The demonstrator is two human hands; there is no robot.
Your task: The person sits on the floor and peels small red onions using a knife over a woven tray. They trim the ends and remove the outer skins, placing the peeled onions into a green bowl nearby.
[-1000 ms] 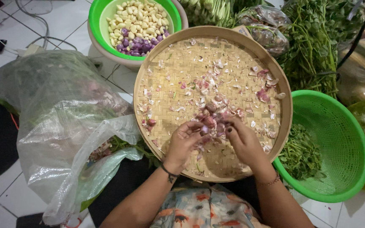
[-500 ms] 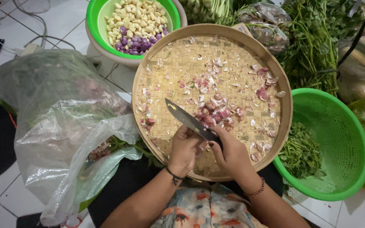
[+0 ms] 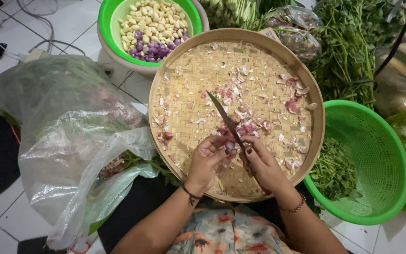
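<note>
A round woven bamboo tray (image 3: 306,94) rests on my lap, strewn with pink and white shallot skins (image 3: 254,101). Over its near side my right hand (image 3: 261,162) grips a dark knife (image 3: 225,118) whose blade points up and left across the tray. My left hand (image 3: 210,160) pinches a small purple shallot (image 3: 230,146) right against the blade's base. Both hands meet at the shallot, fingertips touching.
A green bowl (image 3: 111,19) of peeled garlic and purple shallots stands beyond the tray at upper left. A green mesh basket (image 3: 377,164) with leafy greens sits at right. A large clear plastic bag (image 3: 66,136) lies at left. Bundles of greens (image 3: 353,42) lie at upper right.
My hands left the skin pile and drew back toward me. The knife came up in my right hand, and my left hand now holds a shallot at the blade.
</note>
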